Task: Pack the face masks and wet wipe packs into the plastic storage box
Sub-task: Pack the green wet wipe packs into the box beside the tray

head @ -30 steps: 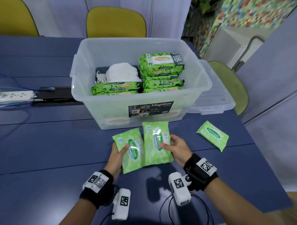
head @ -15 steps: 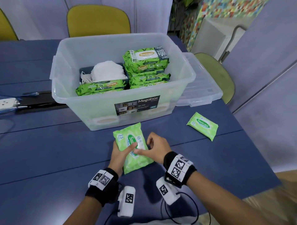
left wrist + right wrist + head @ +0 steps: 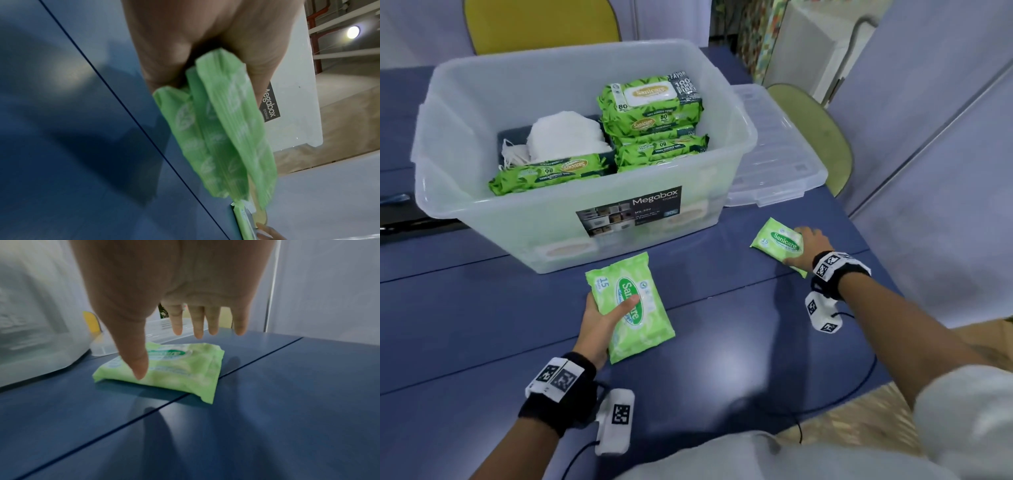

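Reaching out, your right hand (image 3: 174,293), fingers spread, has left the stacked packs (image 3: 631,310) for the stray pack (image 3: 164,368). Left hand (image 3: 599,325) grips the stack. Only these remain unboxed.

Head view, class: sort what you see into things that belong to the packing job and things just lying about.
Job:
- clear plastic storage box
- white face masks
- large green wipe packs
- stacked small green wipe packs, left hand
- lone small green wipe pack, right hand

Lying about:
- clear lid
- yellow chair
- green chair

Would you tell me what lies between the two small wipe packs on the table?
Only bare blue table, seen in the head view.
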A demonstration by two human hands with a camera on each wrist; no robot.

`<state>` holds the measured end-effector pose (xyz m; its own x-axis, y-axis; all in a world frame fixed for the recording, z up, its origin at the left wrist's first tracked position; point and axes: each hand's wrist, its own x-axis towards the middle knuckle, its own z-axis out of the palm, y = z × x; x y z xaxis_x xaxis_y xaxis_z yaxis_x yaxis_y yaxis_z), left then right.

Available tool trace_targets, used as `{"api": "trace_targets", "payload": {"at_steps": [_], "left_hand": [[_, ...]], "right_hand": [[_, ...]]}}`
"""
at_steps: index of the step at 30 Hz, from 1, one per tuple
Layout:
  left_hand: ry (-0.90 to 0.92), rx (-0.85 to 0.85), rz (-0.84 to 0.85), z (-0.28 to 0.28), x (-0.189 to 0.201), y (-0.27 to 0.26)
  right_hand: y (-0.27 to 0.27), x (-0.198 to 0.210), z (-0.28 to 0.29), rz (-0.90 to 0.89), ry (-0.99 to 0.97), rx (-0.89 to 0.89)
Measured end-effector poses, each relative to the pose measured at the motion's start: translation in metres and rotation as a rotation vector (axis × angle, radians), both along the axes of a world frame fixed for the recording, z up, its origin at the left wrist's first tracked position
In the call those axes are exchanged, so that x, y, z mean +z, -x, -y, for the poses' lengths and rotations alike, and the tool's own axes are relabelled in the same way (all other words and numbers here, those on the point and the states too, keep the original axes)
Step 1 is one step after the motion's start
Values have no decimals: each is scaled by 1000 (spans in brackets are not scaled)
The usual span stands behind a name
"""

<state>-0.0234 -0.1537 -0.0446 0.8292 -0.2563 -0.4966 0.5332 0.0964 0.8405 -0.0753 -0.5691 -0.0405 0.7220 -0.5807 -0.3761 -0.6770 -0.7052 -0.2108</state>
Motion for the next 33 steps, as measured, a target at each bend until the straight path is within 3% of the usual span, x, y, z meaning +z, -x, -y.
{"api": "trace_targets", "payload": {"at_steps": [4, 9, 12, 17, 20, 24, 28, 30, 33], "left_hand": [[-23, -10, 14, 4, -1, -1], [-40, 0, 12, 9, -3, -1], [-37, 13, 14, 13, -5, 1], [-62, 1, 19, 19, -11, 8], [-68, 7, 16, 22, -12, 12], [-23, 19, 13, 24, -10, 18], [74, 43, 3, 26, 2, 25], [147, 41, -16, 27, 5, 28], [144, 19, -2, 30, 14, 33]], "right_hand": [[-8, 0, 10, -32, -84, 2], [-14, -3, 5, -193, 80, 6], [-9, -3, -3, -191, 30, -77], [7, -4, -26, -49, -198, -30], [16, 0, -53, 153, -299, 19], [29, 19, -114, 476, -614, -64], [38, 36, -187, 583, -915, -11], [41, 38, -212, 580, -952, 36], [44, 40, -238, 548, -837, 130]]}}
